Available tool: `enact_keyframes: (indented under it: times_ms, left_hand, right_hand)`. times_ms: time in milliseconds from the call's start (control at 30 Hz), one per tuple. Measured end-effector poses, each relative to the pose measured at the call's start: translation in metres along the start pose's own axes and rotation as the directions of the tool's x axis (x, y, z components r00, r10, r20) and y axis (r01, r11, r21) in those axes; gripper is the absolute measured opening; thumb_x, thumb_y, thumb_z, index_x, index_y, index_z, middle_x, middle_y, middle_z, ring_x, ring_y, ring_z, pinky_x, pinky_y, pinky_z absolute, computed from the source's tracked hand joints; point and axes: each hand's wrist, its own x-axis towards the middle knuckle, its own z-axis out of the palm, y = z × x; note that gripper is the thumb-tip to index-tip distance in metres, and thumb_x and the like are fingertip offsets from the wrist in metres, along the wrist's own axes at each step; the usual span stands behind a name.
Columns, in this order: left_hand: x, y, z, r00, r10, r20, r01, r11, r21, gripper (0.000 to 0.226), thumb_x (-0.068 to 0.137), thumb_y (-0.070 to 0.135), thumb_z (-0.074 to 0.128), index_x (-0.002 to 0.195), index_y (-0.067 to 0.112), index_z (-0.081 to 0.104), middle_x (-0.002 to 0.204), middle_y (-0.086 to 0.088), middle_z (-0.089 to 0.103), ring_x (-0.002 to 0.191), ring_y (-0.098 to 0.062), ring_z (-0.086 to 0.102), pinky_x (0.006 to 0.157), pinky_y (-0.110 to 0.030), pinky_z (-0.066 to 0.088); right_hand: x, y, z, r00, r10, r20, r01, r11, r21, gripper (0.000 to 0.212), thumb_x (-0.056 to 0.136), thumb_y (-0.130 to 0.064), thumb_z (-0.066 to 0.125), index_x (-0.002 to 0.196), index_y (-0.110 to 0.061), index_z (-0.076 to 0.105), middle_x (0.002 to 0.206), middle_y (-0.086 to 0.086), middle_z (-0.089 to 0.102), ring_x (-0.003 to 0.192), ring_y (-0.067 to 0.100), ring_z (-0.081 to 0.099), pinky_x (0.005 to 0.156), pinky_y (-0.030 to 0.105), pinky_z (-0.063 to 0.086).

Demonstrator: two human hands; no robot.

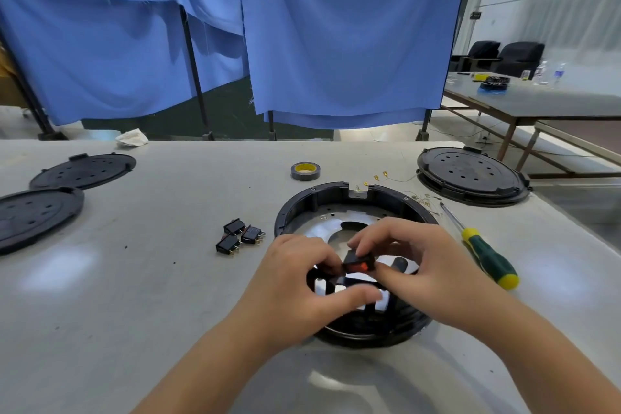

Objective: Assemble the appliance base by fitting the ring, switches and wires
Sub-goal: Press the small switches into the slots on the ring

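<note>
A wide grey table (141, 279) with a smooth, slightly glossy top fills the lower half of the view, and behind it crumpled blue cloth (336, 44) hangs from dark metal stands. On the table near the person sits the appliance base (336, 202), a round black plastic ring with a notch in its far wall and a shiny metal plate inside; its near half is partly covered by both hands, and the white slots showing there are hard to make out. Three flat black round covers with small holes lie about: two at the left edge (84, 170) (33, 212), the nearer one cut off by the frame, and one at the far right corner (470, 175).

The left hand (295, 282) and the right hand (416, 262) meet over the near part of the base. Both have their fingers curled and together pinch a small black switch (358, 264) with a red rocker, the left from its left end, the right from above and its right end. The switch sits just above the base's near rim; whether it touches the base cannot be told.

A screwdriver (487, 255) with a green and yellow handle lies right of the base. Three spare black switches (240, 235) with brass prongs cluster left of it. A roll of tape (305, 171) lies beyond the base, and thin wires (420, 200) with brass terminals trail by the far right rim.
</note>
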Motion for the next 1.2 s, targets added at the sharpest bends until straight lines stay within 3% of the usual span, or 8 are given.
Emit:
enact_keyframes:
  times_ms: [267,500,667,767,900,967,1100,1200]
  left_hand:
    - [-0.002,0.006,-0.001,0.999,0.013,-0.048,-0.012,1.0,0.024,0.028,0.074,0.051,0.064,0.071,0.024,0.062,0.068,0.015,0.059,0.078,-0.004,0.054,0.076,-0.011,0.033]
    - [-0.001,0.008,-0.007,0.998,-0.005,-0.06,0.005,1.0,-0.007,0.017,0.071,0.045,0.065,0.074,0.029,0.061,0.072,0.018,0.059,0.084,-0.002,0.055,0.079,-0.011,0.034]
    - [-0.001,0.006,-0.009,0.999,-0.011,-0.042,0.01,1.0,-0.003,0.026,0.075,0.048,0.059,0.069,0.023,0.063,0.067,0.017,0.057,0.077,-0.001,0.053,0.08,-0.01,0.029]
    - [0.0,0.004,-0.012,0.999,-0.035,-0.016,0.035,0.999,-0.02,0.029,0.075,0.053,0.057,0.068,0.025,0.064,0.067,0.015,0.059,0.077,-0.001,0.052,0.078,-0.009,0.029]
    - [0.003,-0.005,-0.02,0.985,-0.163,0.06,0.167,0.983,-0.077,0.021,0.073,0.058,0.052,0.07,0.04,0.062,0.081,0.02,0.061,0.094,-0.002,0.052,0.082,-0.016,0.033]
    - [0.005,-0.01,-0.028,0.964,-0.215,0.155,0.231,0.968,-0.094,0.014,0.073,0.048,0.056,0.078,0.04,0.066,0.095,0.026,0.059,0.108,0.004,0.046,0.091,-0.013,0.031]
    - [0.008,-0.018,-0.043,0.901,-0.207,0.382,0.273,0.954,-0.127,0.018,0.074,0.023,0.076,0.087,0.036,0.072,0.108,0.031,0.057,0.117,0.022,0.034,0.084,0.008,0.023]
    - [0.007,-0.019,-0.046,0.888,-0.217,0.406,0.262,0.963,-0.059,0.024,0.074,0.025,0.079,0.087,0.043,0.069,0.115,0.027,0.05,0.11,0.027,0.035,0.079,0.01,0.022]
  right_hand:
    - [0.002,0.002,-0.001,0.999,0.029,-0.018,-0.028,0.998,0.063,0.044,0.075,0.017,0.061,0.089,-0.023,0.074,0.098,-0.015,0.069,0.099,0.006,0.066,0.083,0.018,0.052]
    - [0.009,0.003,-0.014,0.976,0.18,0.125,-0.211,0.923,0.322,0.036,0.075,0.005,0.069,0.104,-0.017,0.07,0.102,0.005,0.072,0.096,0.023,0.069,0.08,0.024,0.054]
    - [0.023,0.001,-0.019,0.933,0.253,0.257,-0.309,0.928,0.21,0.021,0.079,-0.013,0.073,0.096,-0.026,0.074,0.087,-0.005,0.073,0.08,0.008,0.069,0.065,0.016,0.05]
    - [0.034,-0.002,-0.02,0.879,0.329,0.345,-0.386,0.916,0.11,0.016,0.08,-0.028,0.071,0.096,-0.03,0.072,0.094,-0.005,0.073,0.089,0.01,0.07,0.066,0.026,0.053]
    - [0.047,-0.003,-0.019,0.835,0.367,0.409,-0.499,0.819,0.284,0.015,0.081,-0.022,0.072,0.095,-0.017,0.072,0.097,0.01,0.073,0.09,0.021,0.072,0.067,0.021,0.055]
    - [0.048,-0.005,-0.014,0.846,0.371,0.383,-0.508,0.781,0.364,0.018,0.08,-0.02,0.068,0.094,-0.01,0.069,0.091,0.011,0.073,0.082,0.019,0.072,0.058,0.016,0.054]
    - [0.042,-0.006,-0.004,0.899,0.37,0.233,-0.427,0.86,0.279,0.008,0.089,-0.016,0.062,0.091,-0.009,0.065,0.078,0.006,0.074,0.069,0.014,0.072,0.048,0.012,0.049]
    - [0.036,-0.008,-0.005,0.939,0.291,0.183,-0.329,0.916,0.229,0.005,0.089,-0.009,0.062,0.091,-0.012,0.066,0.081,0.006,0.075,0.068,0.009,0.071,0.048,0.009,0.047]
